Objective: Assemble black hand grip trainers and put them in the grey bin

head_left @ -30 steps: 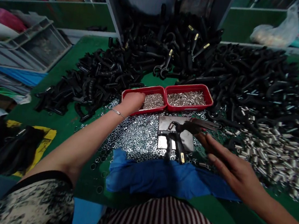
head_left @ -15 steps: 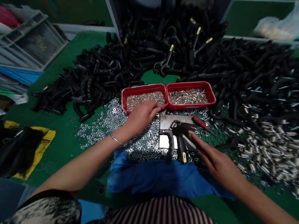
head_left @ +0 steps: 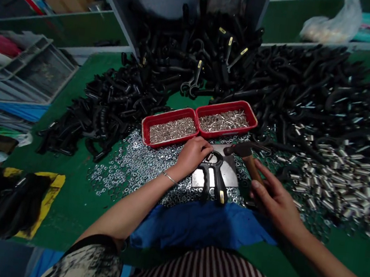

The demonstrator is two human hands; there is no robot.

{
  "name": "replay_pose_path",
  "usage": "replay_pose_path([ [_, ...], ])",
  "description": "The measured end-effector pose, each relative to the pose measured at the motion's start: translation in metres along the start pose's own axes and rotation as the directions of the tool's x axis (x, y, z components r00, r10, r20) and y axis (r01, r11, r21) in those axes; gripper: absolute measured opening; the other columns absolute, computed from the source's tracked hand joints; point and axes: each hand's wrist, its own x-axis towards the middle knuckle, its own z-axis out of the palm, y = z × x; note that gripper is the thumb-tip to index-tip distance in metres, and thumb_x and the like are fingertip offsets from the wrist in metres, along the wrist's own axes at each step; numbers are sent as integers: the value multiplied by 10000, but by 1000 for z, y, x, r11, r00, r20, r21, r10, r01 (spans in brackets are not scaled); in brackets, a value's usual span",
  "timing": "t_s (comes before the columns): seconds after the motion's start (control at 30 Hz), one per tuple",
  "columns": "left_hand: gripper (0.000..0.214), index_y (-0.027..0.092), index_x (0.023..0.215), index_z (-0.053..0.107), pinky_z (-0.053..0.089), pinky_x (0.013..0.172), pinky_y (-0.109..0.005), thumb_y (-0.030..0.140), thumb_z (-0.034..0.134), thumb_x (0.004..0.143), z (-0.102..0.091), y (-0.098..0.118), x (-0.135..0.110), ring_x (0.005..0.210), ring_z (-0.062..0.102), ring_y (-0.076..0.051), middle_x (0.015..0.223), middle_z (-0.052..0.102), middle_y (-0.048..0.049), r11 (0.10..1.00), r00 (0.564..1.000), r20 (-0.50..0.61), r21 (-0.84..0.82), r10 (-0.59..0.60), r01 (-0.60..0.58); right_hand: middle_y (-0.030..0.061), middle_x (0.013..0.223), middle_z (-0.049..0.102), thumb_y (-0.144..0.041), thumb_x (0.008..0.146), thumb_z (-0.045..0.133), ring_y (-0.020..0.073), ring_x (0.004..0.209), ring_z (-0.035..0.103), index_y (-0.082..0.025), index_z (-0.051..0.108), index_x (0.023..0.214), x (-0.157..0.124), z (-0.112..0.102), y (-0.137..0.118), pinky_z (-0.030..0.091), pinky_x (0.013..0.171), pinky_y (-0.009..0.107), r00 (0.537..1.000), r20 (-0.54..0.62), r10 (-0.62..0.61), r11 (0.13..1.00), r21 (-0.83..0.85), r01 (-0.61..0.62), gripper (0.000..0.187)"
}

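My right hand (head_left: 274,203) grips the wooden handle of a hammer (head_left: 254,168), its dark head (head_left: 239,150) over the right part of a metal plate (head_left: 231,175). On the plate lies a black plastic handle part (head_left: 218,178) with a ring at its top, a curved grip and a yellow-tipped leg. My left hand (head_left: 193,156) has its fingers pinched together at the ring's upper left; whatever is between the fingertips is too small to make out.
Two red trays (head_left: 167,141) of small metal pins stand behind the plate. Loose metal rings (head_left: 135,159) surround it. Black plastic parts (head_left: 108,102) are heaped at the back and left, metal sleeves (head_left: 345,180) at right. A blue cloth (head_left: 194,225) lies in front.
My left hand has moved from the left red tray's edge to the black part's ring. The hammer has shifted off the part to the right. The whole view has turned slightly.
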Motion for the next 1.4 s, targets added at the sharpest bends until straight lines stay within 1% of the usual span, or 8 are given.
replay_pose_path([
  [0.23, 204, 160, 901, 707, 472, 883, -408, 285, 576, 995, 6, 4, -4, 929, 600, -233, 926, 674, -87, 961, 995, 12, 259, 98, -98, 49, 1603, 429, -438, 1000, 532, 222, 1009, 717, -386, 392, 1556, 0, 3, 3, 626, 793, 371, 997, 12, 78, 995, 57, -78, 575],
  [0.5, 285, 152, 1011, 665, 407, 929, -435, 293, 421, 1055, 6, 0, -4, 1011, 552, -268, 1037, 660, -118, 830, 939, 199, 441, 281, -342, 68, 1455, 600, -444, 1017, 492, 199, 842, 738, -343, 369, 1577, 3, -5, -3, 634, 719, 351, 998, 21, 66, 997, 24, -67, 582],
  [0.67, 293, 152, 1138, 626, 426, 948, -421, 387, 484, 1036, -6, 13, -32, 1088, 565, -261, 1161, 659, -123, 919, 979, 28, 342, 201, -198, -17, 1518, 538, -419, 1020, 492, 269, 1139, 692, -415, 414, 1547, 19, -26, -24, 623, 898, 424, 989, 141, -47, 984, -164, 70, 532],
  [0.8, 286, 152, 1091, 654, 401, 963, -439, 324, 427, 1057, -10, 21, -60, 1073, 574, -263, 1137, 692, -118, 861, 943, 126, 386, 308, -332, -1, 1491, 564, -350, 1022, 479, 303, 1199, 667, -387, 346, 1587, 33, -27, -39, 597, 981, 486, 975, -22, -222, 945, -250, 210, 582],
  [0.9, 293, 141, 1137, 652, 404, 953, -442, 305, 423, 1057, -7, 18, -70, 1070, 577, -272, 1158, 689, -135, 827, 923, 193, 411, 331, -383, -22, 1515, 535, -298, 1007, 491, 308, 1241, 644, -400, 391, 1564, 47, -18, -36, 576, 1018, 512, 947, 147, -287, 895, -311, 320, 576],
  [0.97, 289, 133, 1155, 647, 400, 960, -443, 299, 434, 1052, -3, 15, -72, 1086, 573, -280, 1168, 681, -147, 828, 928, 193, 418, 320, -373, -54, 1529, 512, -282, 1008, 491, 289, 1291, 611, -427, 389, 1557, 54, -14, -32, 545, 1064, 504, 921, 293, -255, 890, -301, 342, 577],
  [1.17, 255, 142, 1092, 646, 417, 938, -428, 308, 457, 1044, -5, 20, -70, 1050, 585, -269, 1119, 686, -137, 855, 945, 131, 403, 298, -326, -33, 1553, 485, -262, 1023, 462, 292, 1299, 605, -419, 329, 1583, 54, -16, -29, 531, 1072, 526, 933, 263, -247, 873, -357, 332, 596],
  [1.4, 381, 133, 958, 617, 444, 706, -368, 499, 517, 995, -4, 49, -94, 769, 620, -241, 844, 655, -113, 815, 998, -58, 577, -22, 51, 46, 1441, 610, -266, 1030, 444, 275, 1154, 694, -399, 303, 1599, 25, -24, -26, 590, 969, 454, 920, 316, -234, 854, -386, 350, 601],
])
